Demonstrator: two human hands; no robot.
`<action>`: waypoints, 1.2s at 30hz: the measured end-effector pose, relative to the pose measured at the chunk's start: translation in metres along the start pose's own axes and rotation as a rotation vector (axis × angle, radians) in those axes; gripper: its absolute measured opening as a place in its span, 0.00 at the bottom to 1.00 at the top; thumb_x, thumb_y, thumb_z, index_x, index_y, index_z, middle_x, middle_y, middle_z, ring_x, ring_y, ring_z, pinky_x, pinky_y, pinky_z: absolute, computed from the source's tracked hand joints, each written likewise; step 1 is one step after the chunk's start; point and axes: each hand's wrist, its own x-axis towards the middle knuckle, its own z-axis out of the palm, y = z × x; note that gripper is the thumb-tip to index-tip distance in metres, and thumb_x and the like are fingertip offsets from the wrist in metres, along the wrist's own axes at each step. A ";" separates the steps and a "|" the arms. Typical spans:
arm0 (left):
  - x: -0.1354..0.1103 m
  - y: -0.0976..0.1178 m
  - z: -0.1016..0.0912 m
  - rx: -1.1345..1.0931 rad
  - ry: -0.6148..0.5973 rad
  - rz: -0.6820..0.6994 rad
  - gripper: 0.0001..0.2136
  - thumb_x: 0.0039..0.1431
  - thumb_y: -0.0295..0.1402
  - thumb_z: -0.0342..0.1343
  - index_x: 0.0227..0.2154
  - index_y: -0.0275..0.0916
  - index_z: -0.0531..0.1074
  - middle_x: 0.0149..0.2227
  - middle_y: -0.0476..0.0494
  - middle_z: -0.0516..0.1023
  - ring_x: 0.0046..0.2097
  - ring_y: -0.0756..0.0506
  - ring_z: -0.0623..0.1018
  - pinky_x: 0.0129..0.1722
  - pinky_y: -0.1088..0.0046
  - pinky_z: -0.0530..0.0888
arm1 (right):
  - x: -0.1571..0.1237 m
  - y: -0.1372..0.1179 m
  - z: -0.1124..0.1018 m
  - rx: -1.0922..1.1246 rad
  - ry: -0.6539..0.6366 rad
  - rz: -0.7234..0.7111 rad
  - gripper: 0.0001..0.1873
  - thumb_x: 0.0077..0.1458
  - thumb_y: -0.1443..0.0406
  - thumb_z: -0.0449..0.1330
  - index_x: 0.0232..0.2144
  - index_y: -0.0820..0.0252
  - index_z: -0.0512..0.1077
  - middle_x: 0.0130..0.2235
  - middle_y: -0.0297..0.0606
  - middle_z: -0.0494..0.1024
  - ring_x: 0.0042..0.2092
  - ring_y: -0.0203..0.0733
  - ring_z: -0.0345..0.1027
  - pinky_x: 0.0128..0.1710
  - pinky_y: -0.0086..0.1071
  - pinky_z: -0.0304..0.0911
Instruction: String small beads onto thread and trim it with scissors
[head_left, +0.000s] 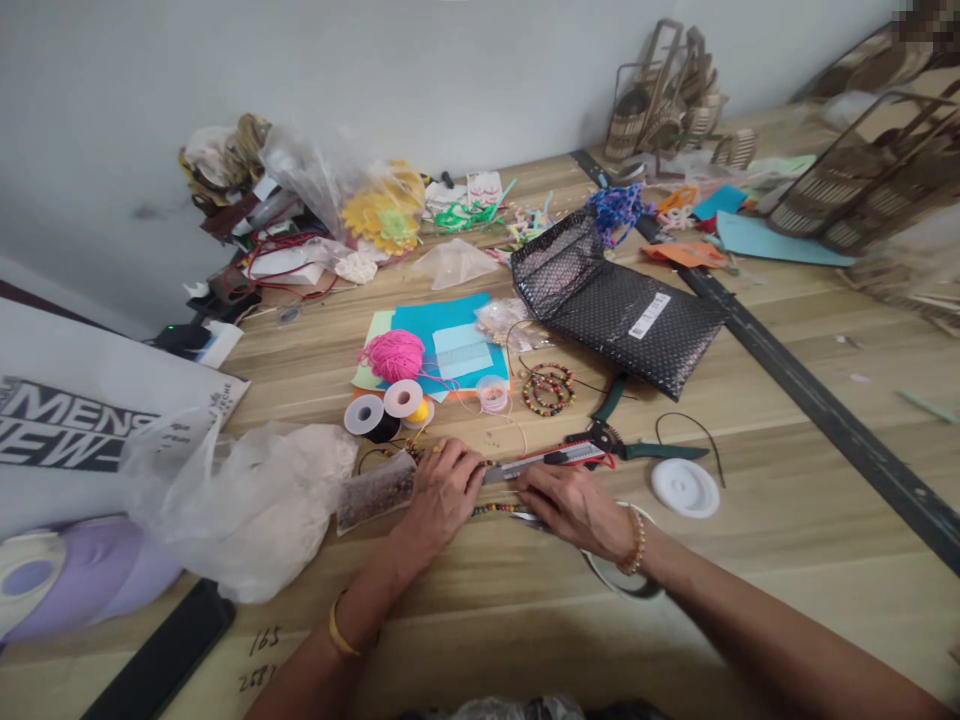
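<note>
A short string of colourful beads (pixel 495 508) stretches across the wooden table between my two hands. My left hand (pixel 448 490) lies closed over its left end, fingers bent down and pressed together. At the other end my right hand (pixel 574 505) is closed in a pinch, its fingertips partly hidden. Just beyond the fingers is a utility knife (pixel 559 458) with a red edge. Scissors (pixel 531 521) lie partly under my right hand, blade tips showing. Beside my left hand rests a clear bag of small beads (pixel 375 492).
Green-handled pliers (pixel 604 437), a white spool (pixel 684 487) and finished bead bracelets (pixel 547 388) lie beyond my hands. Thread spools (pixel 367 415), pink yarn (pixel 394 356) and a black bubble mailer (pixel 626 315) are farther back. A plastic bag (pixel 262 510) stands left.
</note>
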 end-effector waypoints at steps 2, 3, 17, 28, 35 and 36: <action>0.000 0.000 0.001 0.011 0.003 0.016 0.06 0.60 0.29 0.51 0.34 0.39 0.73 0.35 0.43 0.72 0.39 0.45 0.70 0.42 0.65 0.69 | 0.000 0.000 0.000 0.007 0.001 0.001 0.08 0.63 0.67 0.49 0.33 0.59 0.67 0.30 0.37 0.74 0.30 0.36 0.68 0.31 0.27 0.57; 0.000 -0.001 0.001 0.016 0.005 0.022 0.06 0.60 0.29 0.51 0.35 0.39 0.73 0.35 0.43 0.72 0.39 0.45 0.70 0.41 0.65 0.69 | 0.000 0.000 0.000 0.010 0.002 0.002 0.08 0.63 0.67 0.49 0.33 0.59 0.67 0.30 0.37 0.74 0.30 0.36 0.68 0.31 0.27 0.57; 0.003 0.002 0.003 -0.088 0.007 0.021 0.07 0.60 0.30 0.52 0.39 0.40 0.73 0.37 0.43 0.72 0.41 0.45 0.71 0.41 0.66 0.70 | 0.001 -0.003 -0.003 0.003 -0.008 0.006 0.07 0.62 0.68 0.50 0.34 0.59 0.67 0.30 0.37 0.74 0.31 0.37 0.67 0.31 0.27 0.56; 0.004 -0.002 0.010 -0.099 0.010 0.082 0.08 0.62 0.30 0.49 0.35 0.37 0.75 0.34 0.43 0.72 0.39 0.45 0.70 0.40 0.68 0.70 | 0.002 -0.005 -0.004 0.078 -0.006 0.056 0.08 0.62 0.67 0.50 0.32 0.60 0.67 0.29 0.37 0.74 0.30 0.36 0.67 0.31 0.27 0.59; 0.001 -0.005 0.006 -0.134 0.018 0.044 0.06 0.60 0.29 0.52 0.31 0.37 0.73 0.34 0.44 0.74 0.39 0.45 0.71 0.42 0.67 0.70 | 0.005 -0.014 -0.011 0.167 0.025 0.137 0.11 0.62 0.65 0.51 0.28 0.60 0.67 0.26 0.34 0.72 0.25 0.34 0.62 0.27 0.26 0.58; 0.000 -0.006 0.004 -0.146 0.010 0.030 0.05 0.60 0.28 0.52 0.31 0.37 0.73 0.34 0.44 0.74 0.39 0.45 0.72 0.41 0.67 0.70 | 0.005 -0.015 -0.011 0.174 0.026 0.147 0.11 0.62 0.64 0.51 0.28 0.60 0.67 0.25 0.33 0.71 0.25 0.34 0.61 0.27 0.26 0.58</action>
